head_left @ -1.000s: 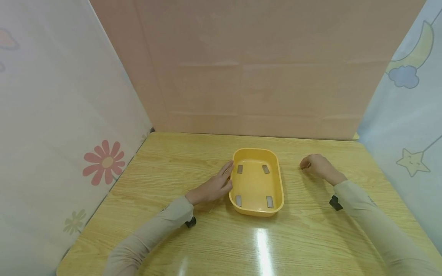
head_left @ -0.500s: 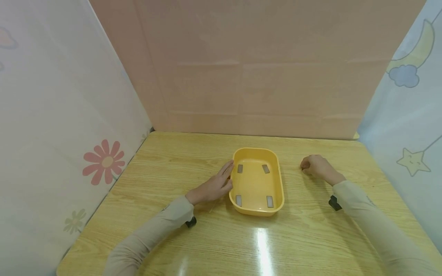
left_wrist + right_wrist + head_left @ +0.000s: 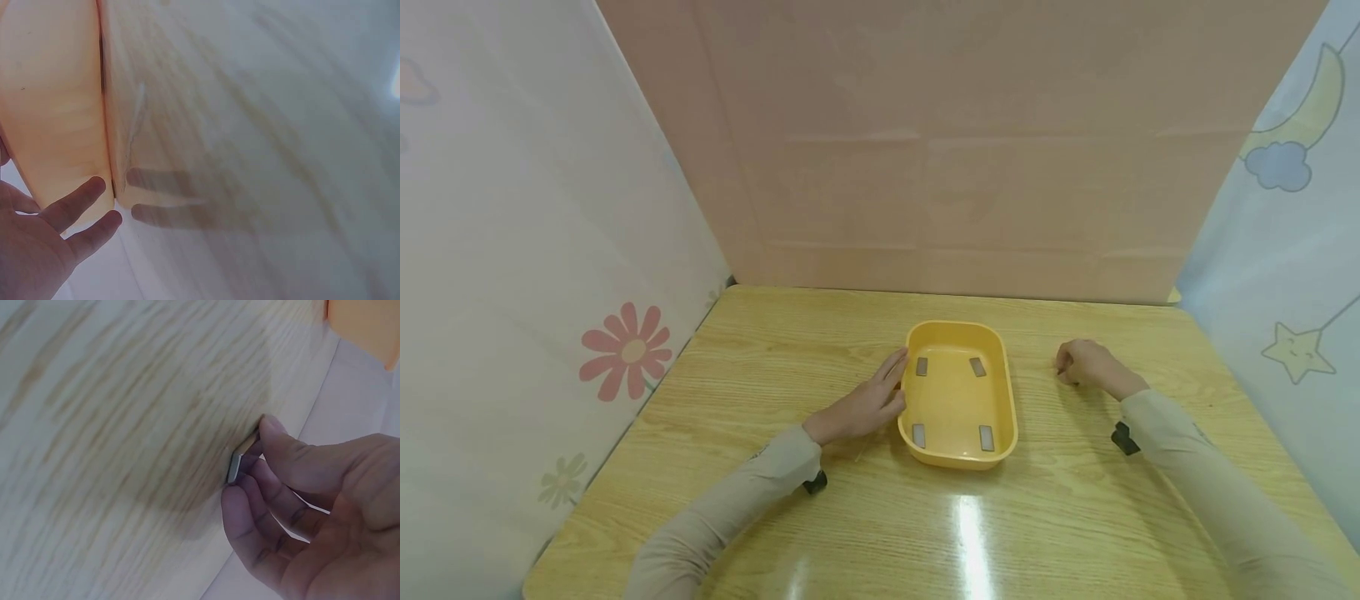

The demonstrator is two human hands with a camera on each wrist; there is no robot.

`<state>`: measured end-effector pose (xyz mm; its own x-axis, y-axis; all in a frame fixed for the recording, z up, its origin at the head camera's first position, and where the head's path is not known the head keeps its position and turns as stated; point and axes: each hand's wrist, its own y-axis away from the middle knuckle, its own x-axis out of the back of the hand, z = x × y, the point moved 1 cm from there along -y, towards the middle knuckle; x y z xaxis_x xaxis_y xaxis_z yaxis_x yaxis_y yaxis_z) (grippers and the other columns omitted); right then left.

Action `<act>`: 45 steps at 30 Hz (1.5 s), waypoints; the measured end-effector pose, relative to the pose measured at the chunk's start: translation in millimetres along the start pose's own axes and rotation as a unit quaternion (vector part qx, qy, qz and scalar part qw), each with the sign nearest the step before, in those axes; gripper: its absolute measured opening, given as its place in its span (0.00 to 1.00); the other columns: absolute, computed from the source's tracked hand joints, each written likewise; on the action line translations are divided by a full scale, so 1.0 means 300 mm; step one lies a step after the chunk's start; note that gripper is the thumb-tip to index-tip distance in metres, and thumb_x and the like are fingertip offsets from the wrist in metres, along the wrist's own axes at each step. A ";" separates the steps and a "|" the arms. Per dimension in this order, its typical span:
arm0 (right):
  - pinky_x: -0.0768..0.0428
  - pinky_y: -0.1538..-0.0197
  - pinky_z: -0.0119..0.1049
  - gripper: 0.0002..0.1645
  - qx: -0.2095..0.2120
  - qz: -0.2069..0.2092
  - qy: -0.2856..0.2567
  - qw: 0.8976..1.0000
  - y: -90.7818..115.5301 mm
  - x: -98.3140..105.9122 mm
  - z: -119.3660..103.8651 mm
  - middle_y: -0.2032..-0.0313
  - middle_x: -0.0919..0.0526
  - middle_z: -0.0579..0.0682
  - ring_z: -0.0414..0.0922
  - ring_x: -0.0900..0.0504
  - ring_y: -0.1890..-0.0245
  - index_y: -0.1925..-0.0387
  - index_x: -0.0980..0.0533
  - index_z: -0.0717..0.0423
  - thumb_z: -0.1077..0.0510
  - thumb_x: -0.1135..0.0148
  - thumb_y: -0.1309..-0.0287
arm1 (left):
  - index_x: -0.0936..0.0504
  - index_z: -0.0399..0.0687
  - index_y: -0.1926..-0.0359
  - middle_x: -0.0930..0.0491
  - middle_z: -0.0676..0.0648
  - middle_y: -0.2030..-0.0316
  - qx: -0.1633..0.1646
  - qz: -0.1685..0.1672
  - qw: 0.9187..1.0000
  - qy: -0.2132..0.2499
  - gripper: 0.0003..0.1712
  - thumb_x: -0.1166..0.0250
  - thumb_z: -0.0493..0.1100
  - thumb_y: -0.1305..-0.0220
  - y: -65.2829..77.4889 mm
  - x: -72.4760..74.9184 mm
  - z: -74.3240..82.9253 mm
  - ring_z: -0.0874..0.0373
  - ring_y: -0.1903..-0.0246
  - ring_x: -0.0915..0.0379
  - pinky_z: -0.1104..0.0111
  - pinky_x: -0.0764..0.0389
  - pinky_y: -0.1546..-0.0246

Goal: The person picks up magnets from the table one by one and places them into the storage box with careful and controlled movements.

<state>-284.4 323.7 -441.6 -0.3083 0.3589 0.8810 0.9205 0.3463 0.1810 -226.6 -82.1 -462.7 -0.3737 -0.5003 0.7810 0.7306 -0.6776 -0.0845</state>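
A yellow plastic tub (image 3: 951, 398) stands on the wooden table, with several small grey rectangles (image 3: 986, 438) lying near its inner corners. My left hand (image 3: 863, 407) rests against the tub's left wall, its fingers fairly straight; the left wrist view shows two fingertips along that wall (image 3: 59, 112). To the right of the tub, my right hand (image 3: 1090, 365) is low over the table. Its thumb and fingers pinch a small thin rectangular piece (image 3: 235, 467) with a silvery end, partly hidden by the fingers. Whether the piece touches the tabletop I cannot tell.
The wooden tabletop (image 3: 790, 350) reaches back to a pinkish-tan backdrop (image 3: 925, 167). Printed white cloths hang at the left (image 3: 535, 208) and right (image 3: 1277, 250) sides. Light glares off the table's front (image 3: 972, 542).
My right hand has shifted slightly to the right and nearer to me, still pinching the small piece. The left hand and the tub stay where they were.
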 end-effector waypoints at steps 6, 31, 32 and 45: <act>0.21 0.66 0.42 0.08 -0.002 -0.012 -0.005 1.000 0.004 0.005 0.003 0.69 0.19 0.55 0.46 0.21 0.73 0.66 0.23 0.68 0.67 0.32 0.44 | 0.62 0.35 0.23 0.70 0.45 0.22 0.005 -0.002 1.000 -0.010 0.37 0.57 0.43 0.23 -0.002 0.005 0.007 0.62 0.73 0.29 0.72 0.23 0.71; 0.22 0.64 0.49 0.06 0.016 0.010 -0.001 1.000 0.006 0.014 0.004 0.69 0.17 0.53 0.48 0.22 0.71 0.69 0.19 0.64 0.64 0.30 0.46 | 0.61 0.35 0.23 0.70 0.48 0.22 -0.001 -0.005 1.000 -0.016 0.37 0.58 0.44 0.23 -0.002 0.006 0.008 0.59 0.66 0.26 0.72 0.24 0.66; 0.22 0.64 0.49 0.06 0.016 0.011 0.002 1.000 0.006 0.015 0.002 0.69 0.17 0.52 0.48 0.22 0.71 0.69 0.18 0.64 0.64 0.30 0.46 | 0.61 0.35 0.23 0.70 0.48 0.22 0.000 -0.004 1.000 -0.016 0.37 0.58 0.44 0.23 -0.001 0.007 0.009 0.59 0.64 0.27 0.72 0.24 0.64; 0.21 0.66 0.48 0.04 0.022 0.014 0.014 1.000 0.001 0.013 0.011 0.68 0.16 0.53 0.48 0.22 0.70 0.70 0.18 0.62 0.64 0.30 0.44 | 0.62 0.35 0.23 0.70 0.47 0.22 -0.004 -0.005 1.000 -0.017 0.37 0.58 0.44 0.23 -0.001 0.005 0.002 0.61 0.69 0.27 0.73 0.25 0.73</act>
<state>-286.2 327.9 -439.5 -0.2761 0.3451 0.8970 0.9170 0.3740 0.1384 -227.1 -82.3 -461.0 -0.3616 -0.4743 0.8027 0.7217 -0.6874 -0.0811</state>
